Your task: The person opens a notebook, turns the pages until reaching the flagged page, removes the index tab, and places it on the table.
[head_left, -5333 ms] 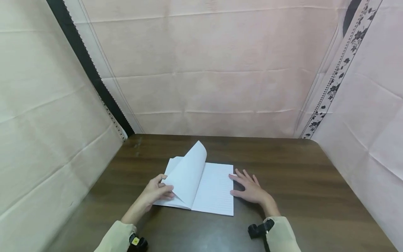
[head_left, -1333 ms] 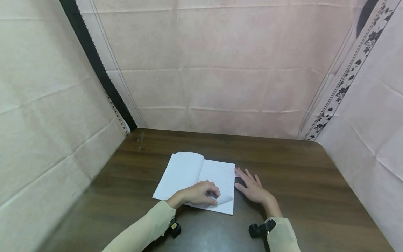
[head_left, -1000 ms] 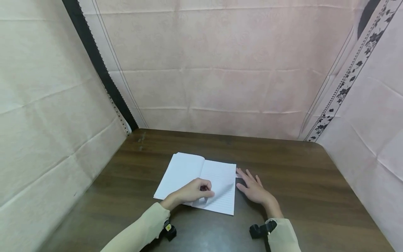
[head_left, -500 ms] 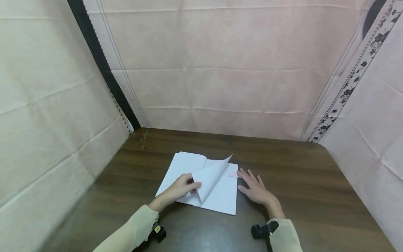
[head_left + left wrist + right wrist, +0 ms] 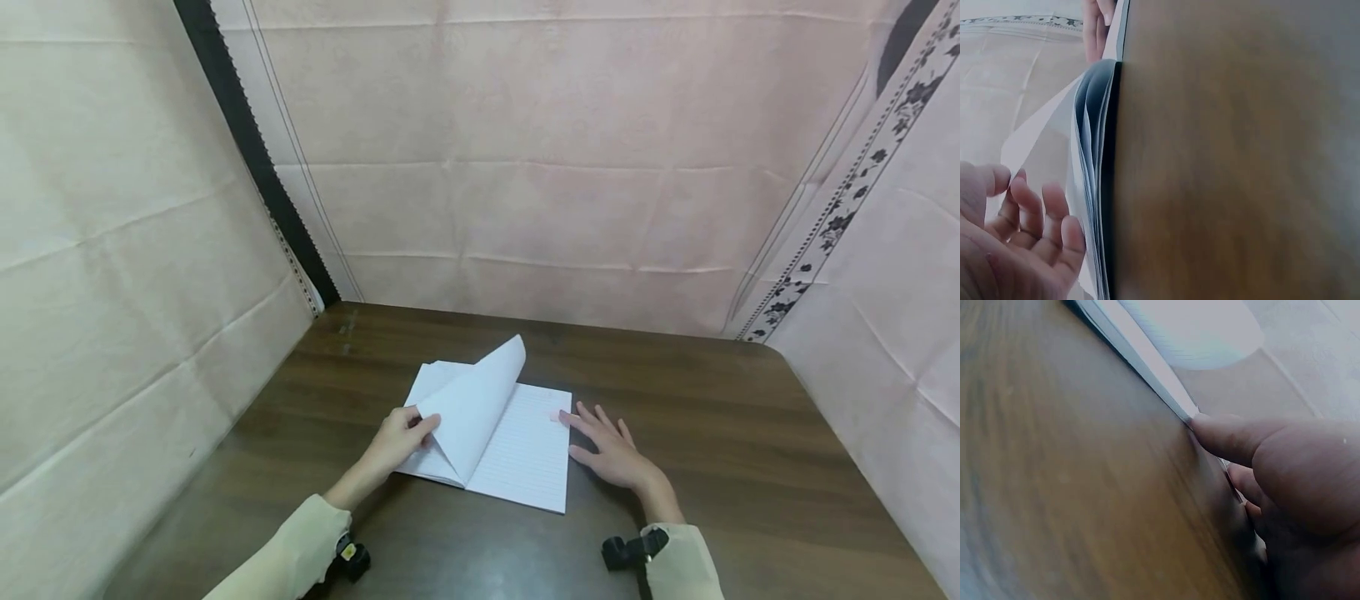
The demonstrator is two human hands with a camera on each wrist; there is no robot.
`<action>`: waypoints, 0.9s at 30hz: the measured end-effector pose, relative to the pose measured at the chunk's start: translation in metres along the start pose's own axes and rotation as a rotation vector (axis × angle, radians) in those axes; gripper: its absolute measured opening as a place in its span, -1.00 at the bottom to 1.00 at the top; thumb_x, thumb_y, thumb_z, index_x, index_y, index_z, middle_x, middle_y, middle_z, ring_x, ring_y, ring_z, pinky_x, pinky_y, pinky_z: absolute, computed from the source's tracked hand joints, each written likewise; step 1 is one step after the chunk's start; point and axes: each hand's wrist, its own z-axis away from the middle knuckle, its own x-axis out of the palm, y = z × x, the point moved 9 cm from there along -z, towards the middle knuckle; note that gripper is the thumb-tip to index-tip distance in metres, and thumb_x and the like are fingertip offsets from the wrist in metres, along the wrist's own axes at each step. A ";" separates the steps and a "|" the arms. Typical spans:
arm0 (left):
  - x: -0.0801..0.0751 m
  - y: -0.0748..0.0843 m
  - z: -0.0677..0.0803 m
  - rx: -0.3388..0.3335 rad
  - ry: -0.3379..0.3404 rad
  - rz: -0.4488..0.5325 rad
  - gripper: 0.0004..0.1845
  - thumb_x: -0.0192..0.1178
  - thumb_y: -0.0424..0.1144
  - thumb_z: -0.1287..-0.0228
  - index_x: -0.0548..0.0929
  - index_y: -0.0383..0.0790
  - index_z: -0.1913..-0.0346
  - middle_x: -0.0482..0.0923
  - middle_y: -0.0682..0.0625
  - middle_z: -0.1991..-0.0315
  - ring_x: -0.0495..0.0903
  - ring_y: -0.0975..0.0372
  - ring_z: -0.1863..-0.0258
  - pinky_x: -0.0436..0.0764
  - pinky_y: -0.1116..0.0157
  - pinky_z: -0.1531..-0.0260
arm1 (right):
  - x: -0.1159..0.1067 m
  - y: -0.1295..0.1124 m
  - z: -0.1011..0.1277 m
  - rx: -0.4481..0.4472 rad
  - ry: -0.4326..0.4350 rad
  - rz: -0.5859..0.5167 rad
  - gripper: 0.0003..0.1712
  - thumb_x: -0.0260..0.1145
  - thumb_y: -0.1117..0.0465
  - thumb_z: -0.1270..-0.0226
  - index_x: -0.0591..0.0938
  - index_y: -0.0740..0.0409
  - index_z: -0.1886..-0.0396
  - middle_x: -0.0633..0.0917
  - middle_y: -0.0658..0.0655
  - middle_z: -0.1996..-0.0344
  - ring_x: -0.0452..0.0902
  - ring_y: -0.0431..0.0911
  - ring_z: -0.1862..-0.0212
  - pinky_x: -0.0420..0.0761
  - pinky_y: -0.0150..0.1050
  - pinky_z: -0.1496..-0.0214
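An open lined notebook [image 5: 525, 462] lies in the middle of the dark wooden table [image 5: 712, 433]. My left hand [image 5: 412, 432] pinches one white page [image 5: 480, 396] by its lower edge, and the page stands up curled over the spine. In the left wrist view my left hand's fingers [image 5: 1038, 215] lie loosely curled against that page, beside the fanned sheets of the notebook [image 5: 1094, 125]. My right hand [image 5: 603, 442] rests flat on the table, fingertips touching the notebook's right edge. The right wrist view shows my right hand [image 5: 1285, 469] against the notebook's edge [image 5: 1141, 359].
Pale pink cloth walls [image 5: 525, 208] close in the table at the back and on both sides. A dark strip [image 5: 255, 158] runs down the back left corner. Bare wood shows around the notebook, widest on the right.
My left hand took a page at the notebook's lower right and has carried it up and leftwards over the spine. The right hand has stayed at the right edge.
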 end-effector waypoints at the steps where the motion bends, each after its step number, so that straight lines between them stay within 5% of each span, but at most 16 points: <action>1: -0.004 -0.003 0.001 -0.017 0.021 -0.009 -0.65 0.15 0.01 -0.13 0.52 -0.21 0.59 0.47 -0.09 0.67 0.38 0.19 0.63 0.33 0.31 0.56 | 0.000 -0.001 0.000 -0.004 -0.001 0.006 -0.39 0.05 -0.12 -0.27 0.17 -0.30 -0.31 0.02 0.08 -0.37 -0.29 0.15 -0.37 -0.39 0.27 -0.18; 11: -0.034 -0.008 0.008 -0.028 0.145 -0.256 -0.69 0.09 -0.08 -0.14 0.50 -0.12 0.68 0.35 0.06 0.74 0.32 0.24 0.65 0.27 0.32 0.60 | 0.000 -0.003 0.000 -0.010 0.006 0.028 -0.41 0.05 -0.15 -0.25 0.21 -0.31 -0.29 0.04 0.10 -0.37 -0.28 0.18 -0.37 -0.38 0.29 -0.16; 21: -0.046 -0.028 0.010 -0.092 0.088 -0.424 -0.80 0.10 -0.02 -0.11 0.68 0.04 0.49 0.63 0.07 0.32 0.52 0.20 0.33 0.18 0.07 0.24 | 0.003 -0.001 -0.002 -0.005 -0.005 0.019 -0.40 0.04 -0.16 -0.25 0.19 -0.36 -0.29 0.01 0.07 -0.37 -0.31 0.14 -0.38 -0.40 0.27 -0.18; 27: -0.047 -0.033 0.014 -0.129 0.044 -0.430 -0.78 0.15 0.00 -0.07 0.62 0.02 0.60 0.55 0.10 0.54 0.43 0.22 0.46 0.07 0.12 0.32 | 0.002 0.000 -0.001 0.001 -0.003 0.024 -0.40 0.05 -0.16 -0.25 0.19 -0.35 -0.29 0.02 0.08 -0.37 -0.30 0.15 -0.37 -0.39 0.28 -0.17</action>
